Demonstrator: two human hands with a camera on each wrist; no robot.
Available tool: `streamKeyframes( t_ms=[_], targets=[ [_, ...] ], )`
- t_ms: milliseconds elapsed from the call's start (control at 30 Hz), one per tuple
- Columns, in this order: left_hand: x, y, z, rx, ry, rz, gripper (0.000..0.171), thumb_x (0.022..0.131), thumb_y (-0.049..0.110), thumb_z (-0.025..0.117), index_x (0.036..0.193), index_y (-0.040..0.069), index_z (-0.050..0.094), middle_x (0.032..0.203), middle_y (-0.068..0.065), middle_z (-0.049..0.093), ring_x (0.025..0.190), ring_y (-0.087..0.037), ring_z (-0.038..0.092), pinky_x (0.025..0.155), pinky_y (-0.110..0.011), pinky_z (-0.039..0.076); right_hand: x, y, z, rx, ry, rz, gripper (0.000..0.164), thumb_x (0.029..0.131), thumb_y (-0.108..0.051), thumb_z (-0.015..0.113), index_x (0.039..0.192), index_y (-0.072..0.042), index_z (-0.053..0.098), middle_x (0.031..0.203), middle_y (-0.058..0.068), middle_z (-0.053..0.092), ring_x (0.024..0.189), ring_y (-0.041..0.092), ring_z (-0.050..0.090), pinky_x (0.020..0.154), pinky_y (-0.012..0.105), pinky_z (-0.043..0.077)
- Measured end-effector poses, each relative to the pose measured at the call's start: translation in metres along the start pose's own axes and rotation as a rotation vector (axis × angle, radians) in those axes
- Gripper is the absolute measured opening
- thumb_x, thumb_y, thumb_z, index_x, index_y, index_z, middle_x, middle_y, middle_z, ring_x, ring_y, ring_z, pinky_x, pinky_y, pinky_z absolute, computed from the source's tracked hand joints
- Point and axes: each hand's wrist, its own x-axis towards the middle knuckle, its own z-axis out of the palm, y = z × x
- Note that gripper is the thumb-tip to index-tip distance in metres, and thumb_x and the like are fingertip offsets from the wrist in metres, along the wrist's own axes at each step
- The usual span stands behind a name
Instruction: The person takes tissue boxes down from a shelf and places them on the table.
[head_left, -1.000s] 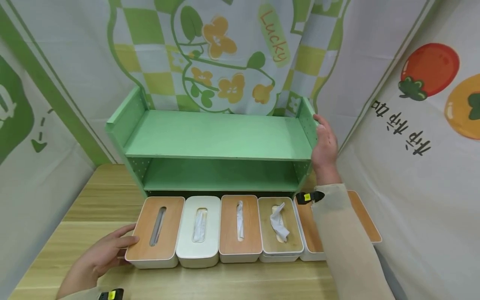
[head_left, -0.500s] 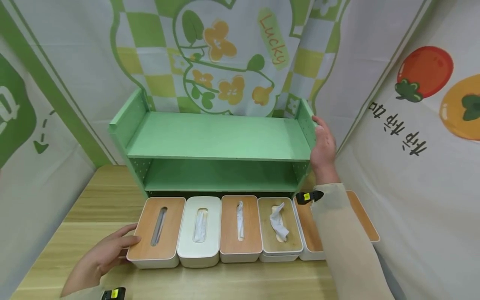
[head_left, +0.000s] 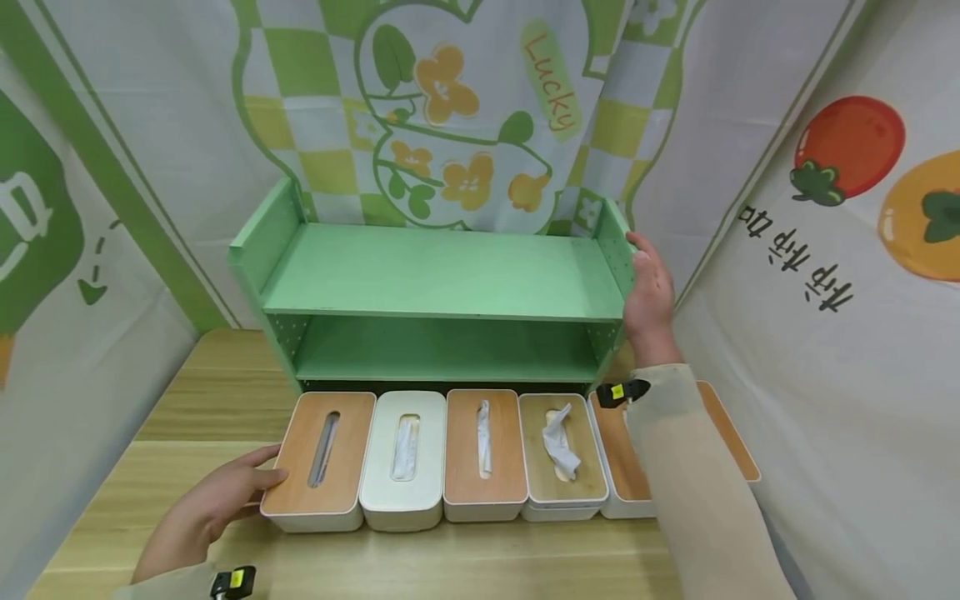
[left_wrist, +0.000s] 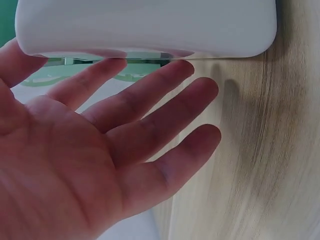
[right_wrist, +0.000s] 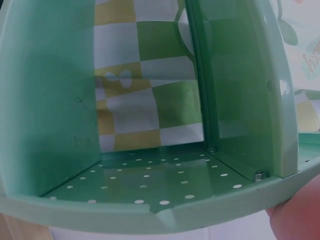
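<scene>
My left hand [head_left: 221,504] touches the left side of a white tissue box [head_left: 315,522] with a wood-look lid, thumb at the top edge. In the left wrist view its fingers [left_wrist: 165,122] are extended beside the box wall. My right hand [head_left: 649,300] lies along the outer right side panel of a green two-tier shelf [head_left: 442,271], fingers stretched upward. The right wrist view looks into the lower tier of the shelf, with part of the hand at the right edge. Both tiers show bare boards.
Right of the left-hand box stand a cream tissue box [head_left: 402,518], a wood-lidded one [head_left: 459,450] and one with a tissue sticking out [head_left: 532,492]. My right forearm partly covers another wood-lidded box [head_left: 618,454]. Printed cloth [head_left: 480,108] hangs behind the shelf.
The head view has shifted slightly, so the shelf and left boxes appear a little further right. Both hands keep their places on the box and the shelf panel.
</scene>
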Motion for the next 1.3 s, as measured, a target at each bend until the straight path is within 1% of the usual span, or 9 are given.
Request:
streamKeyframes(
  t_ms=[133,333,667,867,967,1033,1067,1167,1300],
  targets=[
    [0.0,0.001,-0.001,0.019,0.005,-0.012,0.069,0.102,0.02,0.052,0.153,-0.009,0.017,0.127,-0.029,0.058,0.112,-0.041,0.058,0.095,-0.064,0.038,0.001,0.001,0.002,-0.019,-0.006,0.0,0.05,0.108,-0.045,0.028,0.15,-0.024,0.046,0.159,-0.007,0.03,0.143,0.012,0.023,0.115,0.042,0.017],
    [-0.002,-0.002,-0.007,0.075,-0.022,-0.032,0.072,0.103,0.027,0.05,0.154,-0.008,0.014,0.138,-0.038,0.045,0.125,-0.06,0.039,0.095,-0.074,0.029,0.002,0.003,0.011,-0.027,-0.02,-0.02,0.051,0.108,-0.046,0.028,0.15,-0.022,0.046,0.158,-0.005,0.032,0.143,0.013,0.024,0.114,0.043,0.018],
    [0.003,-0.005,-0.016,0.08,-0.034,-0.018,0.073,0.105,0.037,0.045,0.156,-0.004,0.012,0.14,-0.038,0.043,0.124,-0.061,0.04,0.093,-0.074,0.031,0.002,0.005,0.017,-0.009,-0.012,-0.003,0.05,0.108,-0.046,0.028,0.15,-0.026,0.046,0.159,-0.004,0.03,0.143,0.014,0.023,0.114,0.044,0.019],
    [0.005,0.006,-0.004,0.162,-0.023,0.005,0.07,0.107,0.032,0.042,0.154,-0.009,0.012,0.149,-0.041,0.022,0.134,-0.064,0.015,0.1,-0.075,0.018,-0.001,0.007,0.008,-0.03,-0.011,-0.009,0.05,0.109,-0.043,0.028,0.151,-0.022,0.045,0.159,-0.001,0.031,0.144,0.017,0.024,0.114,0.045,0.019],
    [0.004,0.014,0.004,0.345,0.049,0.064,0.066,0.106,0.027,0.043,0.151,-0.013,0.016,0.146,-0.044,0.024,0.132,-0.063,0.019,0.099,-0.073,0.024,-0.004,0.005,0.001,-0.053,-0.036,0.018,0.052,0.108,-0.045,0.028,0.155,-0.023,0.038,0.161,0.001,0.027,0.145,0.021,0.023,0.114,0.047,0.019],
    [-0.001,0.02,0.01,0.531,0.146,0.11,0.067,0.105,0.03,0.043,0.15,-0.015,0.02,0.141,-0.045,0.03,0.127,-0.063,0.032,0.094,-0.071,0.034,-0.008,0.003,-0.004,-0.054,-0.061,0.057,0.057,0.107,-0.049,0.029,0.159,-0.026,0.026,0.163,0.003,0.021,0.146,0.025,0.019,0.114,0.05,0.018],
    [-0.005,0.023,0.012,0.612,0.198,0.127,0.068,0.105,0.033,0.043,0.149,-0.014,0.022,0.14,-0.046,0.031,0.125,-0.064,0.033,0.093,-0.073,0.033,-0.01,0.002,-0.007,-0.06,-0.074,0.074,0.06,0.106,-0.052,0.03,0.16,-0.029,0.02,0.164,0.004,0.017,0.147,0.027,0.017,0.114,0.051,0.017],
    [-0.019,0.032,0.022,0.776,0.36,0.167,0.075,0.105,0.048,0.038,0.149,-0.011,0.026,0.138,-0.048,0.03,0.122,-0.068,0.03,0.093,-0.077,0.025,-0.021,0.001,-0.017,-0.098,-0.106,0.103,0.068,0.103,-0.056,0.033,0.161,-0.032,0.005,0.165,0.005,0.008,0.147,0.03,0.013,0.114,0.055,0.015],
    [-0.038,0.043,0.036,0.803,0.536,0.219,0.081,0.103,0.06,0.028,0.153,-0.004,0.027,0.146,-0.047,0.015,0.13,-0.07,0.006,0.096,-0.081,-0.002,-0.048,0.007,-0.026,-0.283,-0.13,0.018,0.07,0.105,-0.047,0.039,0.162,-0.018,0.01,0.165,0.011,0.007,0.148,0.035,0.01,0.113,0.06,0.012]
  ],
)
